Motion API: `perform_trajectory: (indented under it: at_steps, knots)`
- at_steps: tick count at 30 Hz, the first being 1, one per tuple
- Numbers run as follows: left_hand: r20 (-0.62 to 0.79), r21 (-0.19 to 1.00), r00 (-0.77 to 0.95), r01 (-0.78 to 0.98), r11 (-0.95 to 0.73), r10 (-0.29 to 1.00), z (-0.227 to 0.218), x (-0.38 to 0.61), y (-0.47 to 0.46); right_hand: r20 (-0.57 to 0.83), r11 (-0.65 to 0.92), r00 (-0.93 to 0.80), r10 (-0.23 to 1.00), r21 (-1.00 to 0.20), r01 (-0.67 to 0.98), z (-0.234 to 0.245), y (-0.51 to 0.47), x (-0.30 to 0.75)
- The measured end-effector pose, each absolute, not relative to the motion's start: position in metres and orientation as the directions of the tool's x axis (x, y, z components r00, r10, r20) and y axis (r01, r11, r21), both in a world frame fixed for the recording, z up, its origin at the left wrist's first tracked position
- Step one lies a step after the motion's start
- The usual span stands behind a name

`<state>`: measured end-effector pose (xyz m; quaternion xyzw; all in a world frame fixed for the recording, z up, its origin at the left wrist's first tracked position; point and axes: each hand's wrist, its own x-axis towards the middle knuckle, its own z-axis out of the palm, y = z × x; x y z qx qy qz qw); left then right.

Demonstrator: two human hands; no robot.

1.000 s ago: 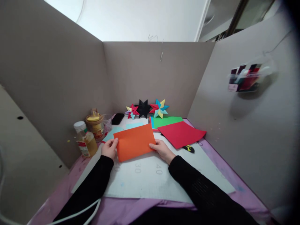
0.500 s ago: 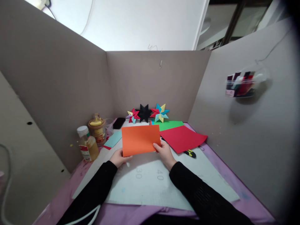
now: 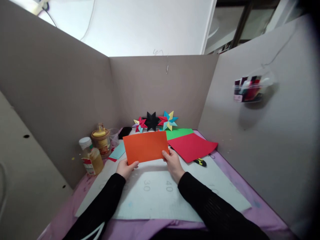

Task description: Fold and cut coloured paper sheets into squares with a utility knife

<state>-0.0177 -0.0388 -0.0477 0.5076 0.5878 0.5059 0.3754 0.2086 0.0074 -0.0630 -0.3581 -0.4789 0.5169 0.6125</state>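
Two hands grip one orange paper sheet (image 3: 146, 146), which is raised off the white cutting mat (image 3: 160, 200) and tilted up toward the camera above the middle of the counter (image 3: 260, 215). The left hand (image 3: 127, 168) pinches the sheet's 7 o'clock corner with the thumb on the front face. The right hand (image 3: 172, 163) pinches the 5 o'clock corner the same way. Both are closed on the paper.

As I judge it, the sheet is held only by its lower corners. Its free upper edge could flop forward or buckle and leave a stray crease. A harder squeeze at either corner could dent the paper. An uneven pull could twist it or tear it at a pinch point.

A red sheet (image 3: 191, 146) lies at 3 o'clock from the orange one, with a green sheet (image 3: 178, 133) at 1 o'clock. A swing that way could brush and shift them. A yellow-and-black cutter (image 3: 200, 162) lies at 4 o'clock, near the right hand, at the red sheet's edge. Whether its blade is out cannot be told.

At 9 o'clock stand a bottle of yellowish liquid (image 3: 91, 156) and a yellow-lidded jar (image 3: 101, 141). A wide sweep left could knock them over and wet the paper. Folded paper stars (image 3: 168, 120) at 12 o'clock sit well apart from the hands.
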Motion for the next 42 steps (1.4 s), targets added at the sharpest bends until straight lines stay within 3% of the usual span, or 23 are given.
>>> perform_trajectory:
  at_steps: [4, 8, 13, 18, 28, 38, 42]
  knots:
    - [0.145, 0.982, -0.293, 0.162, -0.1, 0.945, -0.041, 0.0, -0.032, 0.096, 0.023, -0.103, 0.99, -0.828, -0.56, -0.055, -0.005, 0.186]
    - [0.176, 0.976, -0.33, 0.177, -0.123, 0.927, -0.05, 0.023, -0.026, 0.082, -0.038, -0.213, 0.974, -0.863, -0.504, -0.053, -0.016, 0.161]
    - [0.285, 0.919, -0.349, 0.366, -0.15, 0.893, -0.056, 0.037, -0.034, 0.062, -0.028, -0.158, 0.985, -0.86, -0.51, -0.058, -0.018, 0.148]
    - [0.284, 0.91, -0.304, 0.385, -0.156, 0.909, -0.045, 0.037, -0.042, 0.023, -0.058, -0.141, 0.99, -0.837, -0.544, -0.059, -0.013, 0.155]
    - [0.222, 0.948, -0.31, 0.29, -0.131, 0.924, -0.053, 0.025, -0.032, 0.112, 0.16, 0.12, 0.986, -0.813, -0.559, -0.043, 0.026, 0.218]
    - [0.157, 0.953, -0.267, 0.294, -0.075, 0.951, -0.047, 0.026, -0.036, 0.148, 0.178, 0.1, 0.984, -0.826, -0.535, -0.042, 0.033, 0.24]
    - [0.089, 0.976, -0.236, 0.215, -0.037, 0.968, -0.048, 0.018, -0.032, 0.137, 0.223, 0.205, 0.969, -0.842, -0.492, -0.037, 0.04, 0.256]
